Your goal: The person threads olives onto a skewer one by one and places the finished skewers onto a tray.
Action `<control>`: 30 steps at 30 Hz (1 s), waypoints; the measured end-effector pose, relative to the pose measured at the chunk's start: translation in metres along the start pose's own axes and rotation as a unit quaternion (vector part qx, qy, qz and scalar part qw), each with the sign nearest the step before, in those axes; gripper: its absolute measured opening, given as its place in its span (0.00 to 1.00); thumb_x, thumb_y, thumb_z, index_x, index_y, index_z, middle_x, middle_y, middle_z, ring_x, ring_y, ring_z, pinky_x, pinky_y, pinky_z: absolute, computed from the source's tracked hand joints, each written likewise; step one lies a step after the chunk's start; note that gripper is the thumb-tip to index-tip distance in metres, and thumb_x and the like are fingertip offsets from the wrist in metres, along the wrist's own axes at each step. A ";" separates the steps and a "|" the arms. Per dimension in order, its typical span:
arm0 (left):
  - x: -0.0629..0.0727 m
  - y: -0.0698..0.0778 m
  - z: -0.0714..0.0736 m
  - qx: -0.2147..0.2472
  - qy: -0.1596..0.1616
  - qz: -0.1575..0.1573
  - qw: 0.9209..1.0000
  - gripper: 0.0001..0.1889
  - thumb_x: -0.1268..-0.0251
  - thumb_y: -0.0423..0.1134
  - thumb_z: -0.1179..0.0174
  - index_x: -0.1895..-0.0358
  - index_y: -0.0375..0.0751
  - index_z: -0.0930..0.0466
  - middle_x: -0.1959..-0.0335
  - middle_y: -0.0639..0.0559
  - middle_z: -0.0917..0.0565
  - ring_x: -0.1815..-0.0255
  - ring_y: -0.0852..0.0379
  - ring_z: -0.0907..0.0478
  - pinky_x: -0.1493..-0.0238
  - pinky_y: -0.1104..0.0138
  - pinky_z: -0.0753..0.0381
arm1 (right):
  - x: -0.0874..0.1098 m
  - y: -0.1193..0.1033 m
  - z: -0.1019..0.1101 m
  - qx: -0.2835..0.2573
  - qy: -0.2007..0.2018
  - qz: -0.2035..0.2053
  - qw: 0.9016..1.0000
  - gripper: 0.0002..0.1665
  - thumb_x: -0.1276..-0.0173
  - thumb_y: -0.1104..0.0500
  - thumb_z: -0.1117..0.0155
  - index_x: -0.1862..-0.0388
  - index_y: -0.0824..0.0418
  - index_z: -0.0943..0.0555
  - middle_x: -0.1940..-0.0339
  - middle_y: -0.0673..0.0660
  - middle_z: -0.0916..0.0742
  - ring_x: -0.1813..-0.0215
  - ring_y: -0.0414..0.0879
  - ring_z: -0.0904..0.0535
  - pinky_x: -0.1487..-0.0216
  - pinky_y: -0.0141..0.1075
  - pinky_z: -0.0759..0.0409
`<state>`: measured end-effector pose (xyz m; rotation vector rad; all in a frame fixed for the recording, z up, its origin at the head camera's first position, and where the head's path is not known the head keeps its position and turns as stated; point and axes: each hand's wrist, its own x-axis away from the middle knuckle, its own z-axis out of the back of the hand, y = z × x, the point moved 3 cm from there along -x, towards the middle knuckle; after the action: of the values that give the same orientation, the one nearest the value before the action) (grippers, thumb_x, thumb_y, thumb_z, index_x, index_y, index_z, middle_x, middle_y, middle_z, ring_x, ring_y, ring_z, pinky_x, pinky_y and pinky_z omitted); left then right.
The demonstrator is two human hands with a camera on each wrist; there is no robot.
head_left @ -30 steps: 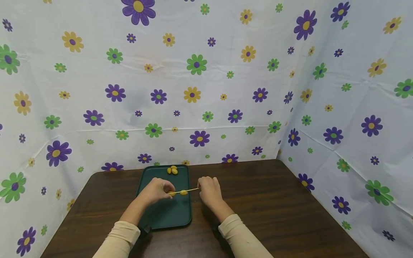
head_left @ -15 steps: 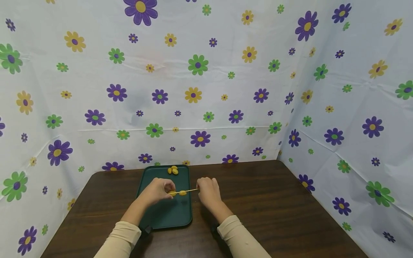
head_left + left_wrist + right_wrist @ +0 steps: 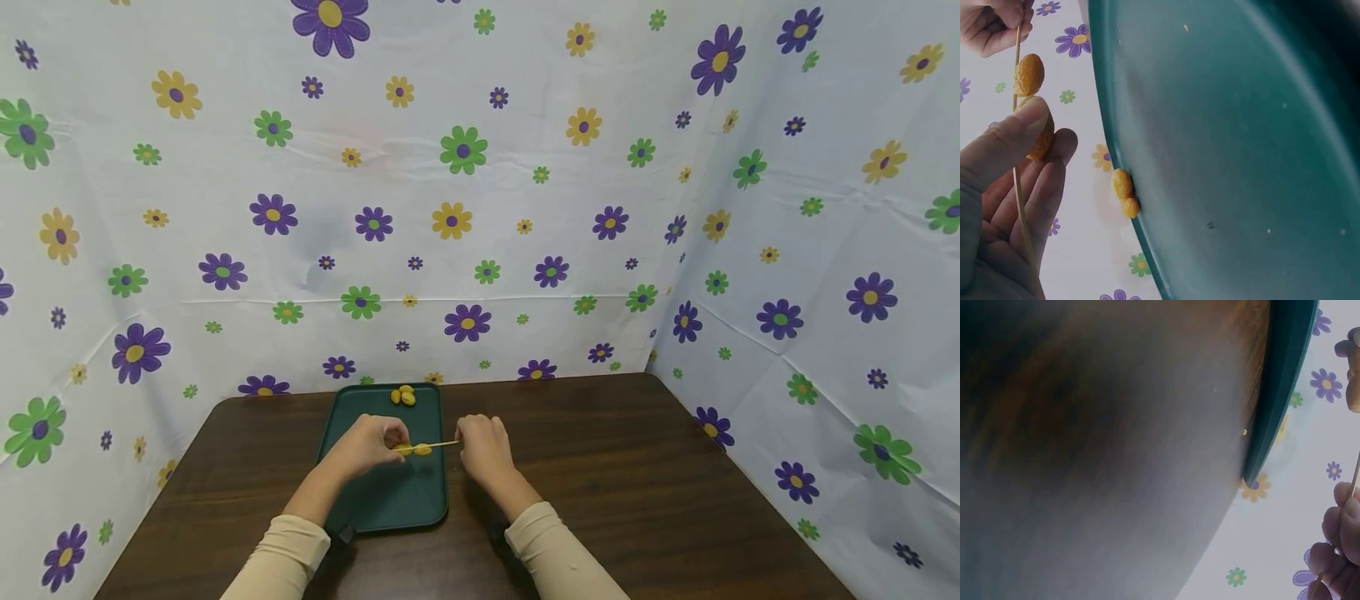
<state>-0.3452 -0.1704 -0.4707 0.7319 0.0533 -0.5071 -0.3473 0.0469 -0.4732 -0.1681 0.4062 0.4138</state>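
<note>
Two yellow, wrinkled oval fruits sit side by side along a thin wooden skewer (image 3: 445, 444), held level over the right part of a green tray (image 3: 390, 504). My left hand (image 3: 362, 446) pinches one fruit (image 3: 1042, 142) between thumb and fingers, the skewer (image 3: 1022, 209) running on past the palm. The other fruit (image 3: 1030, 75) is close beside it, toward my right hand (image 3: 484, 450). That hand grips the skewer's far end in its fingertips, just off the tray's right edge. In the right wrist view, the right hand (image 3: 1346, 540) shows only at the edge.
Several more yellow fruits (image 3: 407, 398) lie together at the tray's back right corner. The tray rests on a dark wooden table (image 3: 630, 483). A white flower-printed cloth (image 3: 510, 192) hangs behind and at the sides.
The outer fruit has shifted slightly left toward the pinched one, narrowing the gap between them. My right hand has come slightly left; my left hand keeps its hold.
</note>
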 end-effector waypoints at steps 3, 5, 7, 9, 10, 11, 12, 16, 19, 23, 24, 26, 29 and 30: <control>0.000 0.000 0.000 -0.004 0.003 0.002 1.000 0.10 0.46 0.27 0.25 0.65 0.45 0.14 0.67 0.56 0.12 0.65 0.61 0.16 0.59 0.61 0.14 | 0.000 0.001 0.001 -0.007 -0.006 -0.002 1.000 0.12 0.50 0.68 0.24 0.72 0.53 0.16 0.73 0.46 0.15 0.68 0.42 0.21 0.66 0.33 0.31; 0.000 0.000 0.001 -0.012 0.003 0.003 1.000 0.10 0.45 0.28 0.26 0.62 0.44 0.14 0.65 0.56 0.12 0.64 0.60 0.16 0.57 0.60 0.14 | 0.000 0.002 0.002 -0.016 -0.006 -0.006 1.000 0.12 0.49 0.68 0.24 0.71 0.53 0.15 0.73 0.46 0.15 0.68 0.42 0.20 0.65 0.34 0.30; -0.001 0.001 0.002 -0.022 0.002 0.002 1.000 0.12 0.44 0.28 0.26 0.58 0.42 0.13 0.62 0.55 0.12 0.61 0.59 0.15 0.55 0.58 0.14 | -0.001 0.005 0.003 -0.033 -0.007 -0.014 0.999 0.11 0.48 0.69 0.25 0.71 0.54 0.15 0.73 0.47 0.15 0.68 0.42 0.20 0.64 0.35 0.29; -0.001 0.002 0.003 -0.037 0.000 0.000 0.999 0.14 0.44 0.29 0.26 0.54 0.41 0.14 0.59 0.54 0.11 0.58 0.56 0.14 0.51 0.55 0.15 | -0.001 0.008 0.004 -0.049 -0.008 -0.025 0.998 0.11 0.48 0.69 0.25 0.71 0.54 0.15 0.72 0.47 0.14 0.68 0.41 0.20 0.63 0.35 0.28; -0.001 0.003 0.004 -0.043 -0.002 0.001 0.999 0.16 0.44 0.30 0.26 0.52 0.41 0.14 0.57 0.53 0.11 0.56 0.54 0.14 0.50 0.54 0.16 | -0.001 0.011 0.004 -0.056 -0.009 -0.032 0.998 0.11 0.47 0.69 0.25 0.71 0.54 0.15 0.72 0.47 0.14 0.68 0.41 0.20 0.62 0.36 0.27; -0.001 0.003 0.006 -0.050 -0.003 0.001 0.999 0.16 0.44 0.30 0.26 0.50 0.41 0.14 0.56 0.52 0.11 0.53 0.52 0.14 0.48 0.53 0.16 | -0.001 0.013 0.004 -0.061 -0.010 -0.037 0.997 0.11 0.47 0.70 0.25 0.71 0.55 0.15 0.71 0.47 0.14 0.68 0.41 0.20 0.62 0.36 0.27; 0.000 0.003 0.007 -0.060 -0.003 0.002 0.998 0.17 0.44 0.31 0.25 0.49 0.41 0.14 0.54 0.52 0.11 0.51 0.50 0.14 0.46 0.52 0.17 | 0.000 0.016 0.004 -0.065 -0.010 -0.044 0.997 0.11 0.46 0.70 0.26 0.70 0.55 0.14 0.71 0.47 0.14 0.68 0.41 0.20 0.62 0.36 0.27; 0.000 0.000 0.018 -0.093 0.006 0.004 0.996 0.21 0.44 0.35 0.24 0.46 0.42 0.15 0.48 0.47 0.13 0.43 0.42 0.19 0.41 0.46 0.22 | 0.001 0.032 0.005 -0.066 -0.005 -0.057 0.996 0.10 0.45 0.71 0.27 0.70 0.56 0.14 0.70 0.48 0.13 0.68 0.42 0.21 0.61 0.38 0.26; 0.000 -0.009 0.026 -0.098 0.021 0.016 0.995 0.24 0.41 0.38 0.25 0.41 0.39 0.18 0.45 0.42 0.15 0.40 0.38 0.21 0.40 0.43 0.24 | 0.003 0.045 0.007 -0.066 -0.004 -0.067 0.996 0.11 0.45 0.72 0.28 0.70 0.57 0.14 0.70 0.48 0.13 0.68 0.42 0.21 0.61 0.38 0.26; 0.000 -0.028 0.033 -0.097 0.030 0.064 0.993 0.25 0.36 0.39 0.29 0.37 0.35 0.22 0.45 0.39 0.15 0.42 0.38 0.19 0.42 0.42 0.23 | 0.006 0.061 0.007 -0.073 -0.019 -0.086 0.993 0.10 0.45 0.72 0.29 0.69 0.58 0.14 0.70 0.49 0.13 0.68 0.42 0.21 0.60 0.39 0.27; 0.000 -0.033 0.033 -0.104 0.027 0.074 0.991 0.24 0.35 0.39 0.30 0.38 0.35 0.22 0.46 0.39 0.15 0.43 0.38 0.19 0.43 0.42 0.22 | 0.007 0.064 0.008 -0.075 -0.023 -0.090 0.993 0.10 0.44 0.73 0.29 0.68 0.59 0.14 0.70 0.49 0.13 0.68 0.43 0.21 0.59 0.40 0.27; -0.002 -0.041 0.034 -0.112 0.020 0.096 0.989 0.21 0.33 0.39 0.32 0.40 0.34 0.20 0.48 0.39 0.14 0.45 0.39 0.17 0.45 0.43 0.21 | 0.007 0.071 0.008 -0.076 -0.027 -0.097 0.992 0.09 0.43 0.72 0.29 0.68 0.59 0.13 0.69 0.49 0.13 0.68 0.43 0.21 0.59 0.40 0.27; -0.007 -0.048 0.034 -0.128 0.012 0.118 0.985 0.17 0.31 0.40 0.34 0.45 0.34 0.18 0.52 0.40 0.13 0.49 0.40 0.16 0.48 0.43 0.20 | 0.006 0.080 0.010 -0.072 -0.021 -0.101 0.992 0.09 0.43 0.72 0.29 0.68 0.59 0.14 0.69 0.50 0.13 0.68 0.43 0.21 0.59 0.41 0.27; -0.010 -0.049 0.034 -0.131 0.011 0.126 0.983 0.16 0.31 0.40 0.35 0.46 0.34 0.17 0.53 0.40 0.13 0.51 0.41 0.16 0.48 0.43 0.19 | 0.006 0.083 0.011 -0.070 -0.018 -0.102 0.992 0.09 0.43 0.72 0.29 0.68 0.59 0.14 0.69 0.50 0.13 0.68 0.44 0.21 0.59 0.41 0.26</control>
<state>-0.3809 -0.2189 -0.4734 0.4780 0.0454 -0.2445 -0.3734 0.1264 -0.4725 -0.3356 0.3203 0.2438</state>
